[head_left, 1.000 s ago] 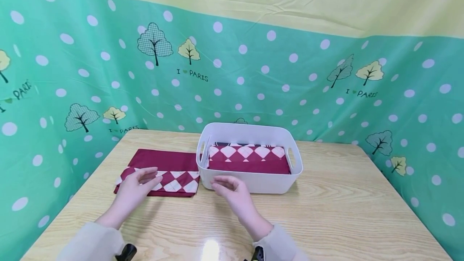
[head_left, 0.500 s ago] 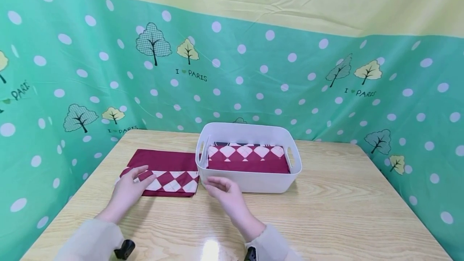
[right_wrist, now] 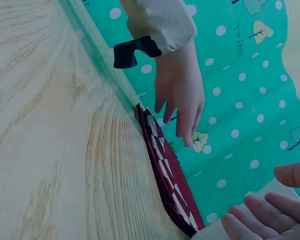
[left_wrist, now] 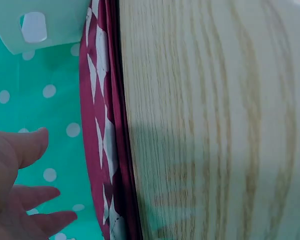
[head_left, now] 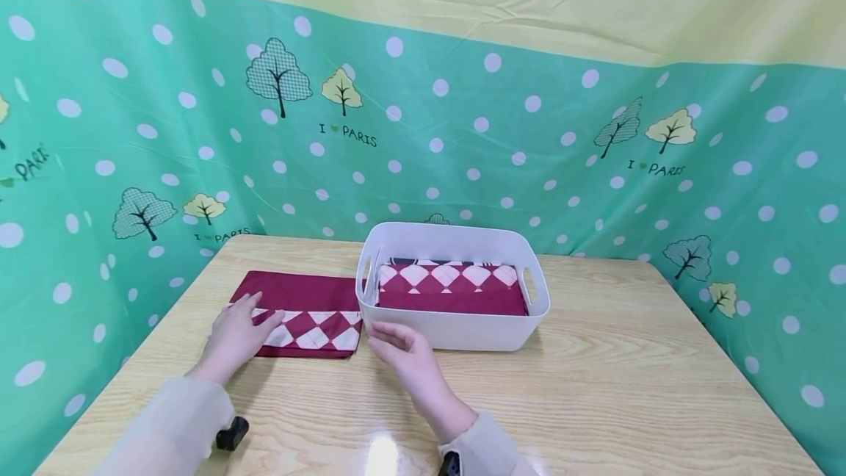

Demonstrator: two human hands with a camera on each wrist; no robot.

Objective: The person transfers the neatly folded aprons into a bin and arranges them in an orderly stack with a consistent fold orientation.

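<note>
A folded maroon cloth (head_left: pixel 317 330) with a band of white diamonds lies flat on the left of the table. Just above its left part hovers my left hand (head_left: pixel 234 333), fingers spread and apart from the cloth in the left wrist view. My right hand (head_left: pixel 406 362) is raised by the front left corner of a white plastic basket (head_left: pixel 456 330), its fingers loosely bent and holding nothing. Another folded maroon cloth (head_left: pixel 452 303) with white diamonds lies inside the basket. The right wrist view shows the cloth (right_wrist: pixel 165 170) edge-on, with several thin layers.
The wooden table (head_left: pixel 615 358) stretches right of the basket. A green dotted curtain (head_left: pixel 423 123) with printed trees hangs behind and at both sides. Each wrist wears a black camera strap, such as the left strap (head_left: pixel 233 433).
My left hand has shifted left over the cloth, and its fingers have opened wider. The right hand has drifted slightly left along the basket's front. Cloth and basket stay in place.
</note>
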